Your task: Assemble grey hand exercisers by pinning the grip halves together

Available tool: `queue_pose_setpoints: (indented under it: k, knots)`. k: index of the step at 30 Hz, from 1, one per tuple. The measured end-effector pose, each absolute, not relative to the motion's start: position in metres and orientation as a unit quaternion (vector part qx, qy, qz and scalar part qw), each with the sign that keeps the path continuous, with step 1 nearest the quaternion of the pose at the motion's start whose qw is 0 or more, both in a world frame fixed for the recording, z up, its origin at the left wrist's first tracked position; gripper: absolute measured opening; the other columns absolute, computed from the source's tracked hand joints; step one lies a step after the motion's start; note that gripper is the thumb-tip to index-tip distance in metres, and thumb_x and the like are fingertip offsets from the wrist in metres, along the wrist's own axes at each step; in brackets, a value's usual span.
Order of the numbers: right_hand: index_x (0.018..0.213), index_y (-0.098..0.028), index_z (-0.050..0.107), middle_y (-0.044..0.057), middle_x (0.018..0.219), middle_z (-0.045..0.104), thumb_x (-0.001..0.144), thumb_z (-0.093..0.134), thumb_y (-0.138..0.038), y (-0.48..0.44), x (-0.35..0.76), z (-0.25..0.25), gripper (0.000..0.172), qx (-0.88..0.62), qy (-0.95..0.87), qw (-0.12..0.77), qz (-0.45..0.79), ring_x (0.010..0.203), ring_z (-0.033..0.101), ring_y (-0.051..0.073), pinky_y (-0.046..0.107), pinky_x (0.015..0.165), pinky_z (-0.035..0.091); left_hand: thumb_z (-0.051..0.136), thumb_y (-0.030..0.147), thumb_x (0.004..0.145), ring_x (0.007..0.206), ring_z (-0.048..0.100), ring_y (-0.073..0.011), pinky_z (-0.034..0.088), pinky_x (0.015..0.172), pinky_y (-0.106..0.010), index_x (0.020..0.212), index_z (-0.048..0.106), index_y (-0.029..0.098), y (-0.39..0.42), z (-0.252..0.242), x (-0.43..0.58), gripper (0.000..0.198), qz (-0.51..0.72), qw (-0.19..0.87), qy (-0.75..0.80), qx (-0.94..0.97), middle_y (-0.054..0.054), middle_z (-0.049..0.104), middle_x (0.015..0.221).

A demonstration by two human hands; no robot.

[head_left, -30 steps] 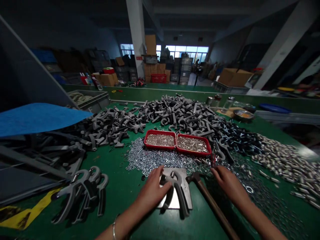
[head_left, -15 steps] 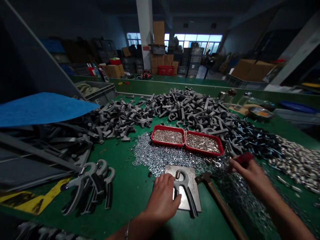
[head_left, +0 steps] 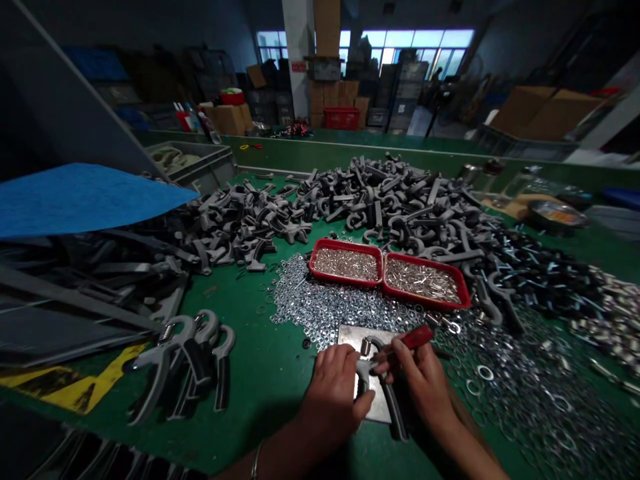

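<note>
A grey hand-grip exerciser [head_left: 373, 380] lies on a small steel plate [head_left: 350, 335] at the near edge of the green table [head_left: 270, 373]. My left hand [head_left: 336, 387] is closed on the grip's left handle and holds it down. My right hand [head_left: 421, 380] is closed round a red-handled tool [head_left: 417, 337], whose tip points at the grip's spring end [head_left: 365, 346]. Both hands meet over the plate.
Two red trays [head_left: 345, 263] [head_left: 424, 280] of small metal parts sit behind a heap of washers [head_left: 320, 307]. Grey plastic handles [head_left: 390, 200] pile up farther back. Assembled grips [head_left: 185, 360] lie at the left, loose rings [head_left: 525, 380] at the right. A blue sheet [head_left: 75, 197] juts in.
My right hand picked up the red-handled tool from among the rings at the right and brought it left onto the grip. The hammer is now hidden under my right arm. The view shifted.
</note>
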State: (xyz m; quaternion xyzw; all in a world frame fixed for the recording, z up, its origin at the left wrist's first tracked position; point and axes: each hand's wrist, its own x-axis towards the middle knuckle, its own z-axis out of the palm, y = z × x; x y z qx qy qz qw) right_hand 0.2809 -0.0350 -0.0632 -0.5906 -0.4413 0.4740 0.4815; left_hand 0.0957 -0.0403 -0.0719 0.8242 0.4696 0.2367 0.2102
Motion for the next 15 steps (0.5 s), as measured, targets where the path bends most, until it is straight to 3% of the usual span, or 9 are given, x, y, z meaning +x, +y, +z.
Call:
queue_pose_setpoints:
  k: [3,8,12,15]
  knots:
    - [0.097,-0.027,0.049,0.007,0.086,0.077,0.094,0.052,-0.056,-0.04,0.28,-0.063,0.03,-0.614,-0.462,0.457,0.447,0.066,0.072,0.026,0.036,0.056,0.055,0.065,0.023,0.08,0.108,0.053,-0.033,0.041,0.099,-0.051,0.117,0.054,0.015,-0.042,-0.071,0.096,0.039,0.233,0.206,0.474,0.824,-0.015,0.059,0.115]
    - [0.092,-0.024,0.059,0.014,0.088,0.074,0.087,0.057,-0.054,-0.05,0.27,-0.061,0.03,-0.659,-0.582,0.371,0.299,0.082,0.071,0.033,0.045,0.08,0.052,0.063,0.022,0.082,0.106,0.053,-0.0316,0.041,0.099,-0.049,0.117,0.055,0.017,-0.041,-0.069,0.097,0.036,0.232,0.216,0.473,0.822,-0.013,0.059,0.111]
    - [0.084,-0.024,0.057,0.008,0.076,0.071,0.081,0.067,-0.056,-0.03,0.26,-0.053,0.034,-0.606,-0.465,0.461,0.451,0.068,0.07,0.027,0.038,0.066,0.056,0.065,0.023,0.081,0.108,0.051,-0.0318,0.039,0.1,-0.05,0.117,0.055,0.014,-0.037,-0.067,0.097,0.038,0.199,0.263,0.473,0.817,-0.014,0.058,0.113]
    - [0.081,-0.023,0.055,0.005,0.073,0.071,0.086,0.057,-0.065,-0.01,0.264,-0.048,0.042,-0.546,-0.373,0.521,0.539,0.061,0.069,0.02,0.031,0.055,0.056,0.068,0.025,0.081,0.11,0.049,-0.0315,0.038,0.101,-0.05,0.118,0.055,0.014,-0.034,-0.065,0.097,0.041,0.179,0.3,0.476,0.807,-0.014,0.057,0.117]
